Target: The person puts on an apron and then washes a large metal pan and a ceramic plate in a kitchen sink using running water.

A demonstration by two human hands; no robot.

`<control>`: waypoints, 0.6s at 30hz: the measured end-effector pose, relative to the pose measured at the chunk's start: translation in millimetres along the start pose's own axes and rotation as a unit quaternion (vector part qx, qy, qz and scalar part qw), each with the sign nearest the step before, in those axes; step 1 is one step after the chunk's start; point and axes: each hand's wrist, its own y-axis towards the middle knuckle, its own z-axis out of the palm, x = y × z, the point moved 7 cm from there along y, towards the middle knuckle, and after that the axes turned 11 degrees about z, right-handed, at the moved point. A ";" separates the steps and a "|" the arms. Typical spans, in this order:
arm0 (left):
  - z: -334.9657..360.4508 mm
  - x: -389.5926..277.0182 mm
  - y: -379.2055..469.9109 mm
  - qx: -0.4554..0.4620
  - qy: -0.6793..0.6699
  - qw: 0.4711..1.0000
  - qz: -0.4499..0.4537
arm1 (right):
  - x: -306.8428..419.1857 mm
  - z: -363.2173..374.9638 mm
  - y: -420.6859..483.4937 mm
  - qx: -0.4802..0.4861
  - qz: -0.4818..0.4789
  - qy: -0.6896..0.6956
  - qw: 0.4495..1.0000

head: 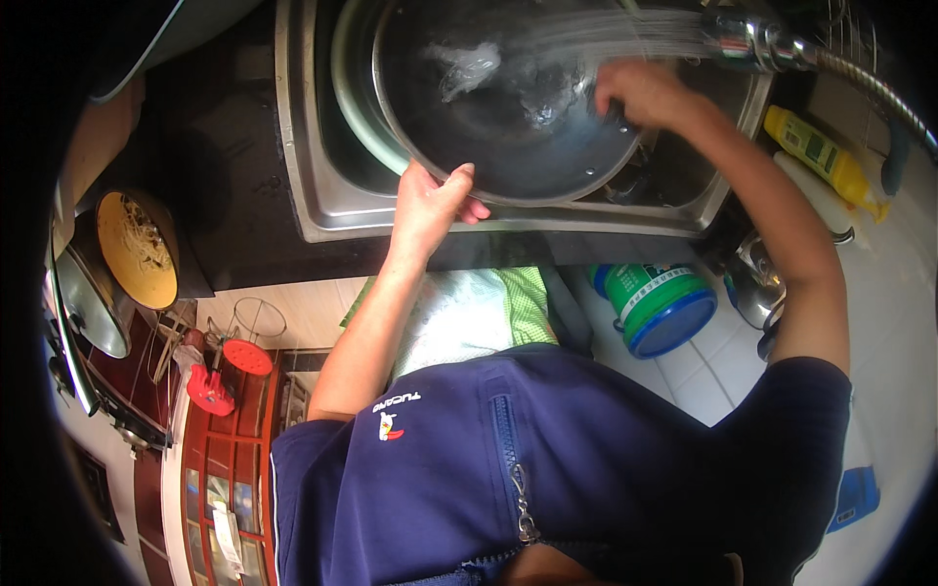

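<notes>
A wide dark metal wok (498, 146) is tilted over the steel sink (344, 209), with water pooled and splashing inside. My left hand (436, 194) grips its near rim, thumb above and fingers curled beneath. Toward the wok's right side, my right hand (645, 95) is blurred, its fingers bent down at the inner wall. Something dark shows under those fingers, but I cannot tell whether it is held. From the upper right, a chrome spray head (747, 44) throws a stream of water leftward across the wok. Behind the wok, a pale green basin (359, 110) sits in the sink.
Right of the sink lies a yellow squeeze bottle (821, 157); a ladle (755, 293) hangs below it. A green bucket with a blue lid (670, 322) stands on the floor. At left are a yellow bowl of shredded food (135, 249) and a metal lid (91, 304).
</notes>
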 end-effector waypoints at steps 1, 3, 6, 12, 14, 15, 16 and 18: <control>1.4 -1.9 -0.7 -0.003 -0.003 1.000 0.003 | 25.7 14.7 -5.9 0.058 -0.117 0.146 0.981; 1.3 -1.6 -0.8 0.002 -0.002 1.000 0.005 | 70.6 22.0 -35.5 0.171 -0.171 0.366 0.899; 0.1 0.3 0.2 0.016 -0.002 1.000 0.007 | 83.9 25.2 -24.2 0.136 -0.186 0.341 0.911; 1.1 4.5 -1.0 0.012 -0.012 1.000 0.000 | -6.9 -22.4 48.4 -0.407 -0.069 0.043 0.910; 1.8 4.6 0.3 0.014 -0.010 1.000 0.000 | 6.7 -9.7 53.8 -0.464 0.035 0.070 0.882; 2.0 3.2 1.6 0.013 -0.019 1.000 0.000 | 16.6 -4.9 52.9 -0.490 0.085 0.085 0.864; 2.0 2.0 0.6 0.011 -0.028 1.000 -0.001 | 30.8 1.1 49.4 -0.439 0.051 0.162 0.882; 0.4 4.5 0.0 0.015 -0.038 0.999 -0.011 | 54.2 9.7 31.2 -0.289 -0.027 0.238 0.927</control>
